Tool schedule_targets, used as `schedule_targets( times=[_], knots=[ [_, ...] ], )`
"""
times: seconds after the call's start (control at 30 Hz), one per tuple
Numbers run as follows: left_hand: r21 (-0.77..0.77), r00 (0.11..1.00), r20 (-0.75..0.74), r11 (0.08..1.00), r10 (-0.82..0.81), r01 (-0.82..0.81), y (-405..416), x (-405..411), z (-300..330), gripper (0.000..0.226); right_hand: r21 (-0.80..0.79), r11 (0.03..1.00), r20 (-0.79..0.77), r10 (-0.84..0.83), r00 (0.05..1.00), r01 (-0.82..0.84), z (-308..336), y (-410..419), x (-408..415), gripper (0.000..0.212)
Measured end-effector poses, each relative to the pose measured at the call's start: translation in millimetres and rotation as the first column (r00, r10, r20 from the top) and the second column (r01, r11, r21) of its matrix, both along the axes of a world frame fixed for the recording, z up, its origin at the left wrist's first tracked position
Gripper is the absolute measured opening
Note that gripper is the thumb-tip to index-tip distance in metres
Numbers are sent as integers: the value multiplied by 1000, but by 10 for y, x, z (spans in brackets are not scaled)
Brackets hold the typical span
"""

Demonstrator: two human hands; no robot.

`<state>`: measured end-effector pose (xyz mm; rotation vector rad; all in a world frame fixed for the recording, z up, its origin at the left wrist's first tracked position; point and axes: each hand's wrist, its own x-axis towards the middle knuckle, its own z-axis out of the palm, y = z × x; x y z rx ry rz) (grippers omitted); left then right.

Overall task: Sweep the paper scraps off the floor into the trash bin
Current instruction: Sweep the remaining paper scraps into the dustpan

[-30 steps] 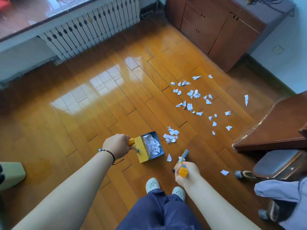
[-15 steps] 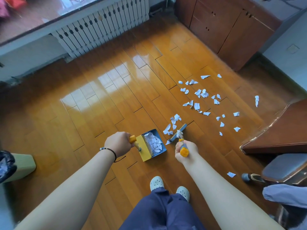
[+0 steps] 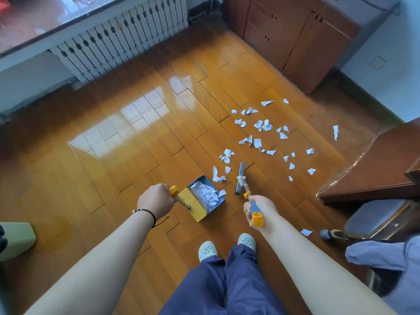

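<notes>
My left hand point(image 3: 155, 198) grips the orange handle of a blue and yellow dustpan point(image 3: 196, 209) that sits on the wooden floor with white paper scraps point(image 3: 205, 193) in it. My right hand point(image 3: 259, 209) grips the blue and orange handle of a small broom point(image 3: 239, 178), whose blue head rests on the floor just right of the pan's mouth. A few scraps point(image 3: 218, 176) lie between broom head and pan. Several more scraps point(image 3: 263, 126) are scattered farther out to the right. A green trash bin point(image 3: 16, 241) shows at the left edge.
A white radiator point(image 3: 118, 39) runs along the far wall under a window. Brown cabinets point(image 3: 295, 32) fill the far right corner. A wooden desk point(image 3: 372, 169) and a chair point(image 3: 375, 219) stand at the right. One scrap point(image 3: 306, 232) lies by the chair base.
The broom head reached out past the pan and pushed a cluster of scraps about; now it is upright just right of the pan. The dustpan has barely moved.
</notes>
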<state>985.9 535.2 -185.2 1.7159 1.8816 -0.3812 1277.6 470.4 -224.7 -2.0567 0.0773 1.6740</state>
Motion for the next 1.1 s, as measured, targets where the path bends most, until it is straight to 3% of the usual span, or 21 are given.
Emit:
schedule_targets(
  times=[0.13, 0.4, 0.53, 0.7, 0.87, 0.97, 1.03, 1.1],
  knots=[
    [-9, 994, 39, 995, 104, -104, -43, 114, -30, 28, -103, 994, 3, 43, 999, -43, 79, 49, 271, 15],
    [-17, 977, 57, 979, 206, -205, 21, 501, -93, 24, -68, 966, 127, 257, 958, -250, 59, 637, 650, 16],
    [-21, 971, 33, 971, 239, -238, 177, 771, -132, 22, -88, 918, 210, 396, 894, -386, -156, 1097, 849, 19],
    [-18, 966, -13, 965, 260, -260, 362, 1092, -165, 22, -140, 795, 210, 607, 767, -590, -410, 1402, 934, 22],
    [-26, 964, -51, 965, 259, -261, 470, 1295, -175, 21, -192, 597, 132, 802, 582, -779, -427, 1131, 775, 23],
    [-22, 964, -58, 965, 258, -259, 523, 1348, -181, 20, -192, 495, 89, 869, 487, -848, -311, 946, 805, 5],
    [-27, 963, -52, 964, 263, -265, 548, 1344, -174, 18, -178, 456, 55, 890, 453, -872, -155, 883, 852, 16],
    [-29, 964, -40, 964, 262, -263, 548, 1330, -157, 18, -178, 460, 43, 887, 460, -870, -1, 836, 919, 10]
  ],
)
